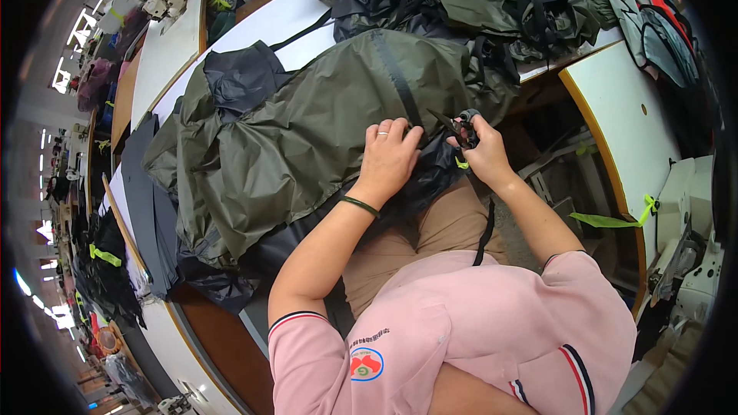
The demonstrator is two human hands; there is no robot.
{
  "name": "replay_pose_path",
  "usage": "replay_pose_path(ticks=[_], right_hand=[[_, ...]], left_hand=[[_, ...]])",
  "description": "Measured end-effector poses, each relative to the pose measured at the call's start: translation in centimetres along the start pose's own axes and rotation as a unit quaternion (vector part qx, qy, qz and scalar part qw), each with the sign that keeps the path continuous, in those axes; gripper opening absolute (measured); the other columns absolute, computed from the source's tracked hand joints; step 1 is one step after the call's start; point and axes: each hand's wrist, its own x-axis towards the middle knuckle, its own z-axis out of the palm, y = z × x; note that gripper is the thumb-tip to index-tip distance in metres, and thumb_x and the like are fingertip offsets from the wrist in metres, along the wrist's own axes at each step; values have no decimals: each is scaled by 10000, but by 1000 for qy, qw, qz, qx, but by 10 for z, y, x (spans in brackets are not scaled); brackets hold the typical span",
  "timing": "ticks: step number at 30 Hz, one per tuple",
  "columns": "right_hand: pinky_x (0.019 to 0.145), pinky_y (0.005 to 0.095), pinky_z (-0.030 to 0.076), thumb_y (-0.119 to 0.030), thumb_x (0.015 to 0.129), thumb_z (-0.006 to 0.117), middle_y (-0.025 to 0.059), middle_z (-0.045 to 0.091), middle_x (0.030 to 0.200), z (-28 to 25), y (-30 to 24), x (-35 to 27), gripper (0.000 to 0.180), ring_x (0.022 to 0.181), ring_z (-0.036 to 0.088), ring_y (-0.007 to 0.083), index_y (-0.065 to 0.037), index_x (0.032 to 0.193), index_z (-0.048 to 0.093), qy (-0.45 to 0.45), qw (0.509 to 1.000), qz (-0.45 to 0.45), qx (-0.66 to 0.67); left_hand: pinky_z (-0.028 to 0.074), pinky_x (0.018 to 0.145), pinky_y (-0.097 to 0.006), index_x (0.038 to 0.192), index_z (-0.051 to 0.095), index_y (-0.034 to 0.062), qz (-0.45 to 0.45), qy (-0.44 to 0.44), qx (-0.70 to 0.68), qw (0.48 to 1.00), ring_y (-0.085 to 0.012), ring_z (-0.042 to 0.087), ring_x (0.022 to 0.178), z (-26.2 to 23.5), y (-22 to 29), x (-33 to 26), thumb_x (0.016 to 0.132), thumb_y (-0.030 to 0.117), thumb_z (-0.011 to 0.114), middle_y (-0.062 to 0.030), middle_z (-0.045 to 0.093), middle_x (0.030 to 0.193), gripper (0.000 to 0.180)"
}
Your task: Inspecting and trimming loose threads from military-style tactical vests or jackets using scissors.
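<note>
Olive-green jacket (307, 131) of thin crinkled fabric, spread wide across the middle of the frame, draped over the table edge onto the lap. Dark lining panel exposed at its upper left; black zipper strip running down the centre. Small dark scissors (463, 127), right of centre, just past the garment's right edge, blades possibly slightly parted, pointing up-left.

Left hand (390, 155) lies flat on the olive-green jacket (307, 131) spread over the white worktop (284, 23). Right hand (484, 152) grips small black scissors (463, 126) at the jacket's black zipper strip (396, 81).
</note>
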Motion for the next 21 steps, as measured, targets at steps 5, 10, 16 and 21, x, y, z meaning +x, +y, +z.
replay_pose_path(ticks=[5, 10, 16, 21], right_hand=[[771, 257, 500, 92, 767, 689, 45, 644, 892, -8, -18, 7, 294, 797, 593, 103, -1, 1031, 596, -28, 999, -41, -4], [708, 276, 476, 134, 685, 611, 65, 625, 874, -6, -48, 14, 354, 764, 592, 170, -14, 1007, 603, -52, 972, -219, -60], [655, 229, 445, 92, 726, 636, 26, 584, 804, -7, -61, 20, 239, 710, 520, 74, -24, 925, 575, -104, 987, -122, 15], [732, 268, 472, 135, 679, 604, 118, 563, 834, -36, -44, 26, 302, 757, 566, 199, 5, 938, 514, -99, 990, -97, -33]], left_hand=[[406, 882, -414, 870, 631, 84, -14, 8, -56, 998, -277, 552, 966, 3, -14, -3, 718, 83, 730, -62, 598, 948, 181], [462, 824, -329, 939, 636, 38, -215, -41, -357, 908, -234, 580, 937, -30, -6, -3, 772, 56, 722, -65, 615, 1008, 189], [461, 897, -335, 1046, 639, 42, -144, -11, -319, 937, -250, 577, 1029, -61, -3, -19, 780, 137, 765, -112, 596, 1132, 310], [299, 1096, -516, 1225, 572, 115, -87, -64, -25, 994, -360, 422, 1278, -106, -33, -75, 691, 240, 819, -132, 502, 1311, 601]])
